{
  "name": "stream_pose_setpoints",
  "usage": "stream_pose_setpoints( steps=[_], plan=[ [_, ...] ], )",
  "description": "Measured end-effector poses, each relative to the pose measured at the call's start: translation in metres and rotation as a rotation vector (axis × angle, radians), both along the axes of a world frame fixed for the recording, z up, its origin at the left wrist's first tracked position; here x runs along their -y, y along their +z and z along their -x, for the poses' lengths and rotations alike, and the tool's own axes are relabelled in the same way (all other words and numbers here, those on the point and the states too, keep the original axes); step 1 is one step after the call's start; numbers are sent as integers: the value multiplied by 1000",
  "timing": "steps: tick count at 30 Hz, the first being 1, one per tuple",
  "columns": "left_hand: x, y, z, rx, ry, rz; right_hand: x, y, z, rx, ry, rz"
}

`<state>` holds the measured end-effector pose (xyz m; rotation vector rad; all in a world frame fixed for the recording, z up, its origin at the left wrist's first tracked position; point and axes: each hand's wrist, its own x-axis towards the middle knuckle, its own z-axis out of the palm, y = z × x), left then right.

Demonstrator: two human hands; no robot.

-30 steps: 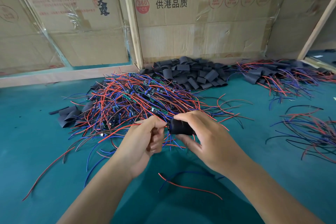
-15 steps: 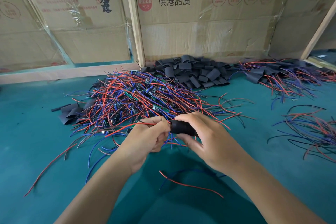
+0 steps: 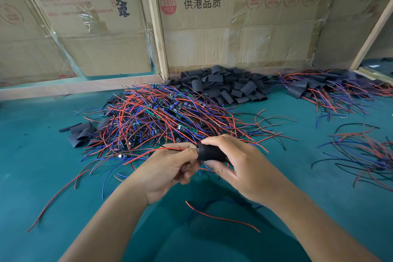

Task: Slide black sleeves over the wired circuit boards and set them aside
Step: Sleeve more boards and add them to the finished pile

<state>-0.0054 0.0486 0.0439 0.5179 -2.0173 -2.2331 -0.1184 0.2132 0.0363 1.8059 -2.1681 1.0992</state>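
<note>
My right hand (image 3: 238, 166) grips a black sleeve (image 3: 209, 152) between thumb and fingers, just in front of the big pile. My left hand (image 3: 168, 168) pinches the red and black wires (image 3: 161, 149) that run out of the sleeve's left end; the board itself is hidden inside the sleeve and behind my fingers. Behind my hands lies the large heap of wired circuit boards (image 3: 161, 117) with red and blue leads. A pile of loose black sleeves (image 3: 225, 85) sits against the cardboard wall. Sleeved boards (image 3: 331, 89) lie at the back right.
Cardboard boxes (image 3: 234, 28) and a wooden post (image 3: 156, 21) wall off the back. A few flat sleeves (image 3: 81, 134) lie left of the heap. More wired pieces (image 3: 365, 151) spread at the right edge. A loose red wire (image 3: 221, 218) lies on the green table (image 3: 38, 176) near me.
The sleeve has slid slightly left toward my left hand's fingertips, and both hands shifted a little to the right. The wires now stick out further to the left.
</note>
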Motion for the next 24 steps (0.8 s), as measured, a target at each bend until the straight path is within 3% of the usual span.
stream_pose_setpoints(
  steps=[16, 21, 24],
  plan=[
    [-6, 4, 0, 106, 83, -75, 2, -1, -2, 50, 10, 39],
    [-5, 3, 0, 92, 48, -109, 2, -3, -4, -26, -43, 14],
    [-6, 3, 1, 29, 4, -147, 3, -2, -3, -28, -77, 111]
  ],
)
